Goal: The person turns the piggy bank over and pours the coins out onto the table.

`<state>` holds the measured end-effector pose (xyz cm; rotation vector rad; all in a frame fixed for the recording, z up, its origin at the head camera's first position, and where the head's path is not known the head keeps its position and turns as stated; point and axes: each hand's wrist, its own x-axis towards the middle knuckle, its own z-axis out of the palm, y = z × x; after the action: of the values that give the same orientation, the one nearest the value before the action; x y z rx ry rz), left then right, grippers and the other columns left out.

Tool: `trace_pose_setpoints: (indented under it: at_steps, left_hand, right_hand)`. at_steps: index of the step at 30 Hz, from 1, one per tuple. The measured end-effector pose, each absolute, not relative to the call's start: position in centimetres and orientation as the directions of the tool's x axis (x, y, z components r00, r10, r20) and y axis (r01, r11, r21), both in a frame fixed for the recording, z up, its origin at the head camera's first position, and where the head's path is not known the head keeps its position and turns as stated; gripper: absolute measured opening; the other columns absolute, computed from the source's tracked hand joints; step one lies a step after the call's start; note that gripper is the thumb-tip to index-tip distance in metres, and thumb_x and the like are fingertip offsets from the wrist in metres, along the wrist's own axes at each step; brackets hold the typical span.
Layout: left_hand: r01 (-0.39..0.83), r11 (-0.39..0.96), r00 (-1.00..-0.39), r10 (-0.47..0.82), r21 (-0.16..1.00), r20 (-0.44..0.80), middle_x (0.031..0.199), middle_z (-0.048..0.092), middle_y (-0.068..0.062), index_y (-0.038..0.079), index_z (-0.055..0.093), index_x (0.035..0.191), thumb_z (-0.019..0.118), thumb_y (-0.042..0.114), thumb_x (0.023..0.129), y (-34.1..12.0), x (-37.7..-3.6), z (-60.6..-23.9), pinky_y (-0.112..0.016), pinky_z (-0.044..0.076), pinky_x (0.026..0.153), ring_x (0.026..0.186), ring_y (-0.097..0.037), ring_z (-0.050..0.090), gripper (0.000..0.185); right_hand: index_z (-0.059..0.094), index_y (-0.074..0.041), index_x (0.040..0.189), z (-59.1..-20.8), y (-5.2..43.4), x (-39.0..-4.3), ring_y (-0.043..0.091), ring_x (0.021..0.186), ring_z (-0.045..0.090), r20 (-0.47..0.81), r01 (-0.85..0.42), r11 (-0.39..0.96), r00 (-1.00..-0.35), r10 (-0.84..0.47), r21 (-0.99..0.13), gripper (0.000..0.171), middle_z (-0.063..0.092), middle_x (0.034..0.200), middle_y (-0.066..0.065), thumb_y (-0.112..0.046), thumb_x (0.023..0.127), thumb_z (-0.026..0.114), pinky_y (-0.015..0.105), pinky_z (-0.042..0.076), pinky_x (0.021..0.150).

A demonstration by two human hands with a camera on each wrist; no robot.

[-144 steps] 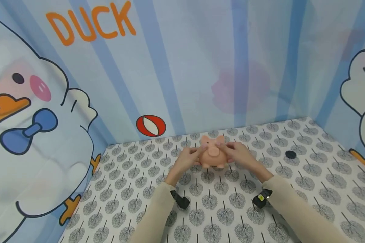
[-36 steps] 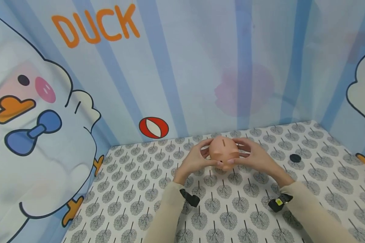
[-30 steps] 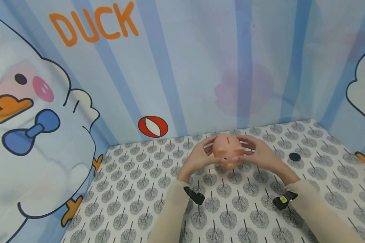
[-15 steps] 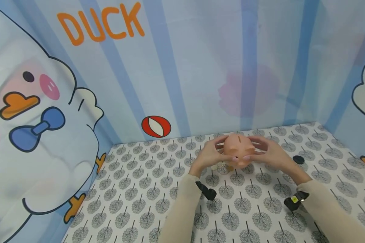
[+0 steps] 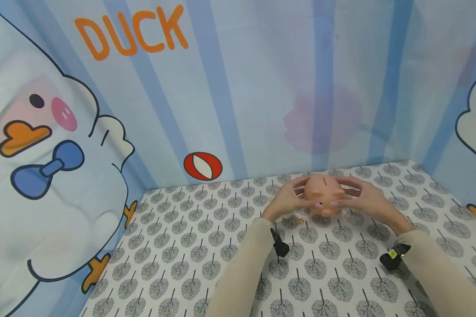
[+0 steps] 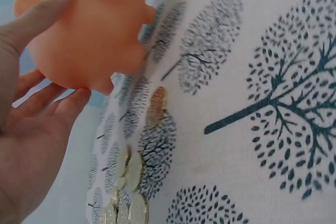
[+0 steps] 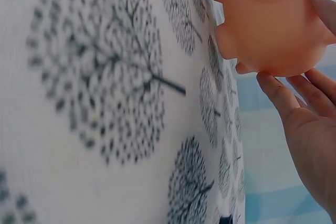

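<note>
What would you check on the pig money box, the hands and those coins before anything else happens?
1. Piggy bank held from both sides: ok, left hand and right hand grip it.
2. Bank lifted off the tree-print cloth: ok.
3. Coin slot facing up: ok.
4. Coins lying on the cloth under the bank: ok, one coin blurred.
5. Bank emptied: cannot tell.
6. Black plug back in the belly: cannot tell.

tree-print tablecloth (image 5: 190,246), duck backdrop (image 5: 55,145)
</note>
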<state>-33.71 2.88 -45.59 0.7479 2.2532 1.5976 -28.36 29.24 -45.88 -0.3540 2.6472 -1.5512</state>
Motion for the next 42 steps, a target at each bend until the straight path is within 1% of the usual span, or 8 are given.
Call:
trace_pose_setpoints:
  at_steps: [4,7,10,15,21,24,30,42]
  left_hand:
    - [0.232,0.250,-0.827,0.560,0.940,0.055,0.165,0.047,-0.004,0.021,0.045,0.160,0.092,0.015,0.080,3.7,-34.0,-45.9,-0.032,0.052,0.116,0.147,-0.030,0.053,0.093]
    - [0.198,0.230,-0.827,0.562,0.953,0.036,0.165,0.048,-0.005,0.020,0.043,0.161,0.091,0.013,0.081,4.3,-34.2,-46.1,-0.027,0.054,0.113,0.146,-0.029,0.054,0.094]
    - [0.180,0.233,-0.830,0.557,0.956,0.021,0.164,0.048,-0.006,0.019,0.042,0.162,0.091,0.013,0.082,4.6,-34.3,-46.2,-0.029,0.054,0.114,0.146,-0.028,0.055,0.095]
    - [0.188,0.261,-0.834,0.552,0.947,0.013,0.164,0.048,-0.005,0.020,0.041,0.163,0.090,0.014,0.082,5.0,-34.3,-46.0,-0.034,0.054,0.115,0.145,-0.027,0.056,0.095]
    - [0.174,0.262,-0.842,0.540,0.949,0.006,0.164,0.049,-0.005,0.020,0.042,0.162,0.089,0.016,0.083,5.6,-34.2,-45.9,-0.030,0.056,0.112,0.142,-0.025,0.059,0.092]
    - [0.167,0.254,-0.840,0.542,0.953,0.003,0.163,0.049,-0.006,0.018,0.043,0.162,0.089,0.015,0.084,5.8,-34.1,-45.8,-0.031,0.056,0.112,0.142,-0.026,0.059,0.091]
    - [0.164,0.279,-0.845,0.535,0.946,-0.011,0.161,0.053,-0.005,0.025,0.048,0.158,0.090,0.017,0.083,6.2,-33.9,-45.7,-0.032,0.056,0.112,0.141,-0.024,0.060,0.086]
    - [0.179,0.312,-0.835,0.550,0.933,-0.024,0.169,0.042,-0.002,0.020,0.038,0.164,0.087,0.022,0.086,6.5,-34.0,-46.4,-0.035,0.050,0.120,0.148,-0.025,0.053,0.092]
  right_hand:
    - [0.036,-0.011,0.164,-46.1,30.0,-28.6,0.048,0.149,0.046,0.061,-0.161,0.479,-0.974,-0.217,-0.863,0.093,0.037,0.169,0.020,-0.040,0.090,0.084,0.055,0.051,0.114]
    - [0.035,-0.010,0.164,-46.1,30.4,-28.5,0.047,0.148,0.047,0.055,-0.153,0.488,-0.976,-0.209,-0.859,0.093,0.036,0.169,0.020,-0.041,0.091,0.083,0.043,0.058,0.109]
    - [0.037,-0.009,0.163,-46.0,30.8,-28.5,0.048,0.147,0.048,0.057,-0.150,0.490,-0.978,-0.199,-0.859,0.092,0.037,0.168,0.021,-0.040,0.090,0.084,0.033,0.061,0.104]
    - [0.037,-0.008,0.162,-45.7,31.2,-28.4,0.049,0.146,0.048,0.050,-0.141,0.499,-0.980,-0.191,-0.855,0.091,0.037,0.167,0.024,-0.039,0.091,0.084,0.032,0.062,0.102]
    - [0.034,-0.006,0.164,-45.4,31.6,-28.1,0.049,0.145,0.049,0.048,-0.138,0.501,-0.981,-0.189,-0.854,0.091,0.039,0.165,0.026,-0.039,0.093,0.081,0.013,0.057,0.095]
    - [0.034,-0.006,0.164,-45.3,31.7,-27.9,0.049,0.145,0.049,0.056,-0.146,0.508,-0.981,-0.188,-0.849,0.089,0.038,0.166,0.026,-0.039,0.094,0.080,0.011,0.055,0.095]
    - [0.033,-0.006,0.164,-45.5,32.1,-27.7,0.049,0.146,0.048,0.065,-0.157,0.509,-0.979,-0.194,-0.846,0.086,0.037,0.167,0.025,-0.038,0.097,0.077,0.008,0.054,0.094]
    - [0.034,-0.003,0.163,-46.4,32.5,-27.8,0.049,0.143,0.049,0.077,-0.176,0.486,-0.973,-0.216,-0.856,0.081,0.038,0.165,0.028,-0.033,0.099,0.075,0.010,0.054,0.093]
